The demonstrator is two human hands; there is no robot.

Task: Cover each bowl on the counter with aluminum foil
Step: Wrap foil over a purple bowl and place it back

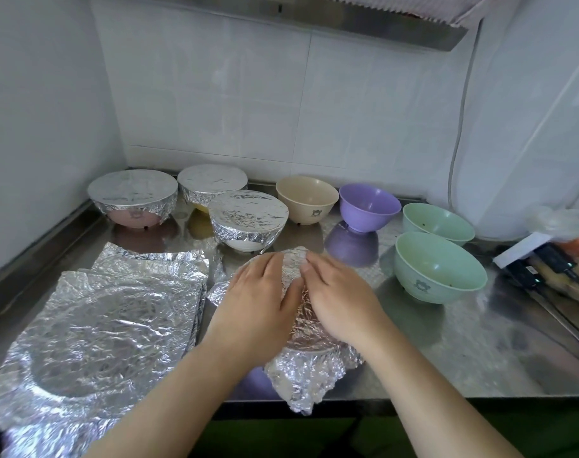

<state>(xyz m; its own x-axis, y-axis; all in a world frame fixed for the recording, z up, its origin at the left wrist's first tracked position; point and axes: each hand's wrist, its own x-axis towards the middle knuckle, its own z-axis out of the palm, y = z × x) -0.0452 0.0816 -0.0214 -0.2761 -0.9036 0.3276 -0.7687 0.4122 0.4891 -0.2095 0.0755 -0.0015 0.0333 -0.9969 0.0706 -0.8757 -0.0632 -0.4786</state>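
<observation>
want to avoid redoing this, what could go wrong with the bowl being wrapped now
1. The foil hangs past the counter edge; pressing with the left hand and right hand could push the bowl off.
2. The foil is already crumpled, so it may tear.
3. The purple bowl stands close behind and might get bumped.

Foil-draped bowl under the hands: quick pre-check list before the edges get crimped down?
1. Crinkled foil sheet spans the front bowl's top: ok.
2. Left hand and right hand press flat on it: ok.
3. Foil skirt loose at near edge, not crimped: not ok.
4. Far rim coverage: cannot tell, hands hide it.
5. Spare stacked foil sheets beside it: ok.
6. Beige bowl, purple bowl, two pale green bowls uncovered: not ok.
</observation>
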